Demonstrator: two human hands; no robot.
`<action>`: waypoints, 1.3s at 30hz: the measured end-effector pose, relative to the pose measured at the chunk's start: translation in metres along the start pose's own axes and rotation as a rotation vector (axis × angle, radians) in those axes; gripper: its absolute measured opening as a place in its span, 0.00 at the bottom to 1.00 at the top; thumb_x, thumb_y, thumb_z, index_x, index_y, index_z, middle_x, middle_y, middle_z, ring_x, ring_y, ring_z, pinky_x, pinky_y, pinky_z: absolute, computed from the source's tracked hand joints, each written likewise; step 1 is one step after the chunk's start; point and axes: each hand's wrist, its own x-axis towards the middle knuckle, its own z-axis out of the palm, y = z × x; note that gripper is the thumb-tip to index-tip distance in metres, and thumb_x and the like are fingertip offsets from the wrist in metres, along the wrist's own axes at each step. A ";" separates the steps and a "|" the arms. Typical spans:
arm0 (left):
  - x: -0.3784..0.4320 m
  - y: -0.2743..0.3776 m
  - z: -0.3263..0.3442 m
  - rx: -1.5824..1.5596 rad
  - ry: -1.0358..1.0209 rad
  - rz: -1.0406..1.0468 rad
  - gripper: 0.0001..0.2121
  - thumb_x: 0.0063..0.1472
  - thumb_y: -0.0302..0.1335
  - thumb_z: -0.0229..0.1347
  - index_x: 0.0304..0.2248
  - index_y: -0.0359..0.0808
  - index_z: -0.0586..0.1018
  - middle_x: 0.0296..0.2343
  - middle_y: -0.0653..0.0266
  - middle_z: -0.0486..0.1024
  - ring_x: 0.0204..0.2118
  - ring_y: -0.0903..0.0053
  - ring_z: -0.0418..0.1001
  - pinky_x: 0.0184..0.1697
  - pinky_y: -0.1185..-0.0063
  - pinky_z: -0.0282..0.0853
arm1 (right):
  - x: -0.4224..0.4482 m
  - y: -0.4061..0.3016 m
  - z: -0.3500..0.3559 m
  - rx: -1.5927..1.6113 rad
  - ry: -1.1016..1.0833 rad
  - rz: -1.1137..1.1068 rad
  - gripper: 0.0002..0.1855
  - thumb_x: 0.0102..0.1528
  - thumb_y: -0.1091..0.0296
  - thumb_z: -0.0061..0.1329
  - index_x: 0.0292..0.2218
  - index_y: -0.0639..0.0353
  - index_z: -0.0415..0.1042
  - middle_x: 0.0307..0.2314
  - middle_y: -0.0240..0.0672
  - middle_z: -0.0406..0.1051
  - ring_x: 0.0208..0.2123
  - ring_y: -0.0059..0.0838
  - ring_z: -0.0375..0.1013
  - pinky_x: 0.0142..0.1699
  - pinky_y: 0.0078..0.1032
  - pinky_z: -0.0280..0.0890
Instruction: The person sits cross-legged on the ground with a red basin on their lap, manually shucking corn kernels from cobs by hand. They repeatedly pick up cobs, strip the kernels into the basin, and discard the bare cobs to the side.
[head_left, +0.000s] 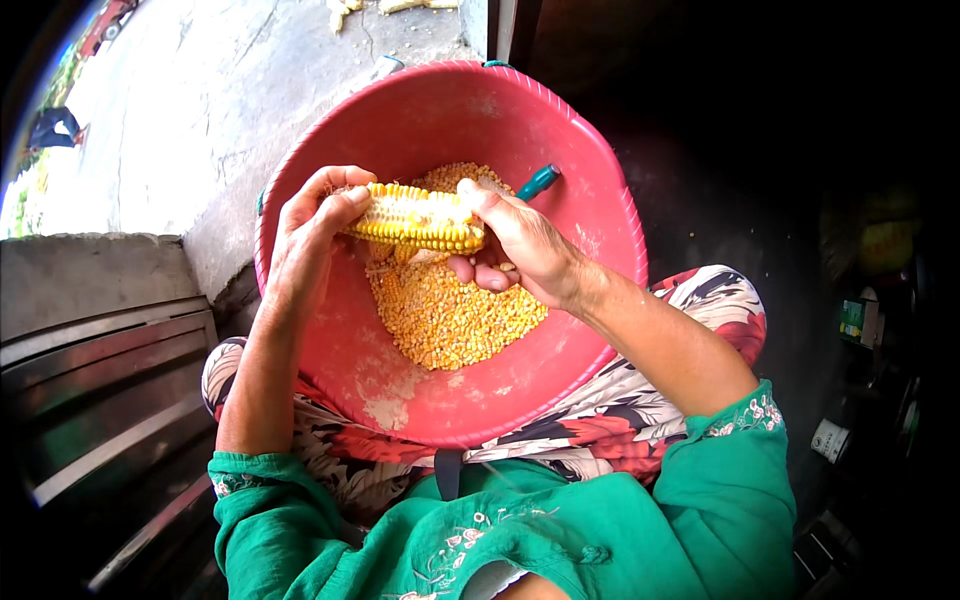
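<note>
Over a large red plastic basin (450, 405), my left hand (307, 217) grips one end of a yellow corn cob (420, 217). Part of its upper side is bare of kernels, while full rows remain along the lower side. My right hand (517, 240) is at the cob's other end, thumb on top, fingers curled below with a few loose kernels by them. Loose corn kernels (465, 322) lie heaped in the basin, with another cob partly showing at the heap's left. A tool's green handle (538, 182) sticks out past my right thumb; its other end is hidden.
The basin rests against my crossed legs. More cobs (341, 11) lie on the concrete floor (247, 90) at the top. A low wall (90, 270) stands at the left, a door frame (514, 30) beyond the basin. A white container (830, 440) is at the right. Another person's legs (54, 127) show far off.
</note>
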 end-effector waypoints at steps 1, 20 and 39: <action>-0.001 0.001 -0.001 0.008 0.001 0.009 0.11 0.57 0.32 0.52 0.37 0.37 0.73 0.28 0.72 0.71 0.28 0.89 0.67 0.29 0.88 0.61 | 0.000 -0.004 0.002 -0.046 0.022 0.006 0.28 0.59 0.39 0.31 0.31 0.58 0.67 0.16 0.30 0.67 0.12 0.12 0.59 0.17 0.12 0.54; -0.004 -0.003 0.006 -0.010 0.035 -0.004 0.11 0.56 0.34 0.52 0.36 0.36 0.73 0.26 0.70 0.70 0.27 0.86 0.68 0.23 0.86 0.65 | 0.019 0.012 0.002 -0.515 0.277 -0.482 0.17 0.61 0.59 0.32 0.27 0.60 0.65 0.19 0.34 0.64 0.21 0.28 0.65 0.28 0.23 0.60; 0.003 -0.009 -0.002 -0.216 0.002 -0.047 0.09 0.57 0.29 0.50 0.35 0.35 0.73 0.26 0.67 0.71 0.24 0.83 0.69 0.23 0.84 0.65 | 0.008 -0.013 0.005 -0.806 0.393 -0.562 0.15 0.57 0.59 0.42 0.30 0.64 0.63 0.20 0.47 0.68 0.27 0.45 0.72 0.31 0.35 0.64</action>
